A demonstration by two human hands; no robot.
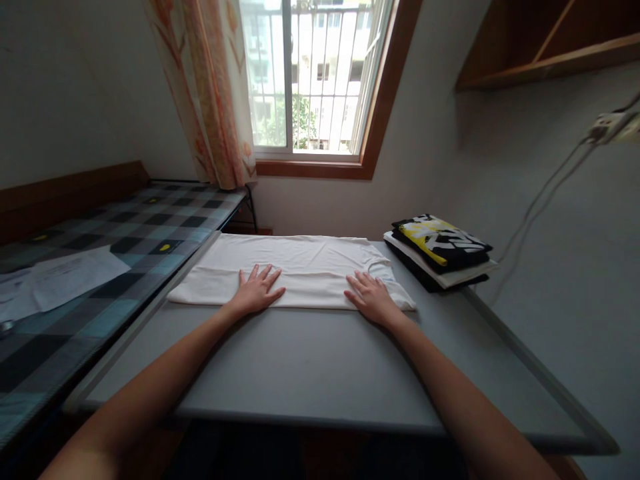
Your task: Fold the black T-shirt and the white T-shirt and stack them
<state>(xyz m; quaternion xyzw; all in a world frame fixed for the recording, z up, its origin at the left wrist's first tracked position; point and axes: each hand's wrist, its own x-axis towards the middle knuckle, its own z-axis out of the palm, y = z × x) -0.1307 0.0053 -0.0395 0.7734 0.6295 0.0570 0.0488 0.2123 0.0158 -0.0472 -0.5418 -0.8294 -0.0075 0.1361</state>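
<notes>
A white T-shirt (305,257) lies partly folded across the far part of the table, its neckline toward the right end. The near strip of cloth is turned over into a long straight fold. My left hand (256,291) rests flat on that strip, left of the middle, with fingers spread. Toward the right end, close to the collar, my right hand (371,297) also presses flat on the cloth, fingers apart. Neither hand grips anything.
At the table's (310,367) far right corner sits a stack of folded clothes (440,250), black with yellow and white print on top. A bed with a checked cover (165,217) stands at the left, bearing papers (75,277). Cables (540,190) hang along the right wall.
</notes>
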